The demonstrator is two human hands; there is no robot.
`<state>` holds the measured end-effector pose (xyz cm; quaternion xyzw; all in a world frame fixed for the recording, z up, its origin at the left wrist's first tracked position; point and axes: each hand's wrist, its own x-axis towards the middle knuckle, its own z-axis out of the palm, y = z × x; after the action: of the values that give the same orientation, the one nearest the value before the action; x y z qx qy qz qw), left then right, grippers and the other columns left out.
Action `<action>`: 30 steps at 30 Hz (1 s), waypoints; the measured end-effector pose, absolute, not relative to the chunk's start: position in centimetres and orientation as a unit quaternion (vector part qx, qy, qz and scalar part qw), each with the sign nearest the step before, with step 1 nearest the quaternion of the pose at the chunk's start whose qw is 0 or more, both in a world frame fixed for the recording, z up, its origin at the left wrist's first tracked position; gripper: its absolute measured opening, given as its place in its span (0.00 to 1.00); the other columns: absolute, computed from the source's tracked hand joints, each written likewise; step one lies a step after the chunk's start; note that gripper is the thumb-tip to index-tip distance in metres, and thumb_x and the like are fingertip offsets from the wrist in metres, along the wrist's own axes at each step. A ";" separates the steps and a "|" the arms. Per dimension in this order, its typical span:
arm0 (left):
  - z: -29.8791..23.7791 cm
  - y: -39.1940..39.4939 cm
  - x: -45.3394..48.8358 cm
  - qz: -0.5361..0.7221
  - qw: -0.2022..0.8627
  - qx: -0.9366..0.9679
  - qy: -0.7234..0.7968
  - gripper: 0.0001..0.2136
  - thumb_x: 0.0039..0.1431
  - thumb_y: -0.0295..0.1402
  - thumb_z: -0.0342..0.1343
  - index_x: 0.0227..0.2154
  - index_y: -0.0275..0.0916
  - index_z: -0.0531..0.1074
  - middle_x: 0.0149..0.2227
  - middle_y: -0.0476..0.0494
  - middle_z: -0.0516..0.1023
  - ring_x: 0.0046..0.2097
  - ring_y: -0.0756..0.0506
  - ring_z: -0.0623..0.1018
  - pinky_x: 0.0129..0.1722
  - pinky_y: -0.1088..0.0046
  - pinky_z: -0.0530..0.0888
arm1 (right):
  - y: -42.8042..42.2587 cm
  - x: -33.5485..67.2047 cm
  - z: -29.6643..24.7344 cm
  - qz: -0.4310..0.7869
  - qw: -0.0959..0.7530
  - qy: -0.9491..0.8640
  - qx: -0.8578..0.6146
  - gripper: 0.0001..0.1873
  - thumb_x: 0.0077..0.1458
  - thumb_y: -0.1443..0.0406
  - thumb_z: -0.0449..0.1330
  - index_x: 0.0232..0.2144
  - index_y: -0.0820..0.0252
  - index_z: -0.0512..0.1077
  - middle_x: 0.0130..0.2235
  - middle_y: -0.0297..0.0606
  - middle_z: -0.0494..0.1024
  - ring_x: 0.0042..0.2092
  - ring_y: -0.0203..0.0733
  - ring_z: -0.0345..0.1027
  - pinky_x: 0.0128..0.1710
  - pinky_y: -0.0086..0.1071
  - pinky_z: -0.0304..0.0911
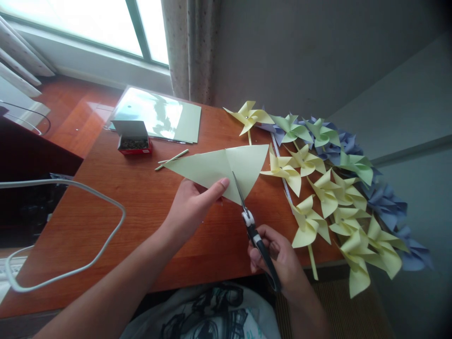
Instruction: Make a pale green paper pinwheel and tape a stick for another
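In the middle of the head view, my left hand [197,200] pinches a pale yellow-green sheet of paper [197,165] by its near edge, thumb on top. The sheet has slits or creases running toward its centre and is held above the table. My right hand [273,252] is closed around the black handles of a pair of scissors [249,219]. The blades reach over the paper just right of my left thumb, pointing away from me and toward the sheet's centre.
Several finished paper pinwheels [307,221] in yellow, green and purple crowd the table's right side. Thin paper sticks [173,160], an open red box of small metal pieces [134,145] and a clear folder with paper [158,115] lie beyond. A white cable [122,212] loops at left.
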<state>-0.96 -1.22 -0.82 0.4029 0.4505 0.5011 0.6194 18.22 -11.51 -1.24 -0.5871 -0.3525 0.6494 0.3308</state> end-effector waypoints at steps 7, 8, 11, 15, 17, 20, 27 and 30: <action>-0.5 -1.3 -0.9 0.484 0.612 0.424 0.460 0.11 0.57 0.39 0.65 0.29 0.35 0.77 0.28 0.45 0.79 0.30 0.47 0.76 0.29 0.74 0.73 | -11.6 18.2 -1.3 0.652 0.348 -0.388 -0.551 0.26 0.50 0.44 0.68 0.34 0.59 0.67 0.27 0.30 0.68 0.27 0.33 0.62 0.27 0.28 0.60; -0.5 -1.4 -0.9 0.481 0.610 0.429 0.461 0.11 0.57 0.40 0.64 0.29 0.35 0.77 0.28 0.46 0.79 0.30 0.47 0.76 0.29 0.74 0.73 | -11.6 18.2 -1.2 0.653 0.350 -0.391 -0.547 0.26 0.51 0.44 0.67 0.35 0.59 0.67 0.27 0.30 0.68 0.27 0.34 0.62 0.28 0.28 0.60; -0.4 -1.4 -0.8 0.472 0.610 0.435 0.464 0.12 0.58 0.40 0.64 0.29 0.35 0.77 0.28 0.46 0.80 0.29 0.46 0.77 0.29 0.74 0.73 | -11.5 18.2 -1.2 0.657 0.350 -0.387 -0.543 0.26 0.51 0.44 0.67 0.35 0.58 0.67 0.27 0.31 0.68 0.27 0.35 0.62 0.28 0.29 0.60; -0.5 -1.5 -0.6 0.478 0.603 0.444 0.459 0.10 0.57 0.39 0.64 0.31 0.35 0.77 0.30 0.45 0.81 0.31 0.46 0.78 0.30 0.74 0.73 | -11.5 18.2 -1.3 0.667 0.352 -0.379 -0.536 0.27 0.49 0.44 0.69 0.35 0.58 0.67 0.27 0.31 0.69 0.27 0.35 0.63 0.28 0.29 0.60; -0.4 -1.5 -0.6 0.479 0.596 0.451 0.460 0.09 0.57 0.37 0.65 0.31 0.35 0.77 0.30 0.45 0.82 0.32 0.45 0.79 0.30 0.74 0.73 | -11.5 18.3 -1.4 0.671 0.353 -0.374 -0.534 0.27 0.49 0.44 0.69 0.35 0.58 0.67 0.27 0.30 0.69 0.27 0.35 0.64 0.28 0.28 0.60; -0.2 -1.6 -0.5 0.473 0.598 0.458 0.458 0.09 0.57 0.36 0.64 0.29 0.35 0.77 0.28 0.46 0.80 0.32 0.45 0.79 0.30 0.75 0.73 | -11.4 18.3 -1.5 0.674 0.354 -0.372 -0.531 0.27 0.49 0.44 0.69 0.35 0.58 0.67 0.27 0.30 0.68 0.27 0.35 0.64 0.27 0.28 0.60; -0.1 -1.6 -0.3 0.472 0.607 0.458 0.446 0.08 0.57 0.35 0.63 0.35 0.35 0.78 0.35 0.43 0.83 0.36 0.44 0.80 0.35 0.73 0.76 | -11.2 17.9 -1.1 0.670 0.358 -0.371 -0.534 0.26 0.50 0.44 0.68 0.35 0.58 0.66 0.28 0.31 0.69 0.28 0.36 0.64 0.28 0.29 0.61; -0.2 -1.7 -0.3 0.474 0.608 0.454 0.447 0.09 0.57 0.36 0.63 0.35 0.35 0.77 0.35 0.42 0.83 0.36 0.43 0.81 0.34 0.73 0.76 | -11.2 17.9 -1.0 0.671 0.355 -0.373 -0.533 0.26 0.50 0.44 0.68 0.34 0.57 0.66 0.28 0.32 0.69 0.28 0.36 0.65 0.28 0.29 0.60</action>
<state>-0.31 -1.67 -0.18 0.4538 0.4470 0.4743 0.6077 17.88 -11.21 -0.96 -0.5330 -0.3732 0.6711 0.3553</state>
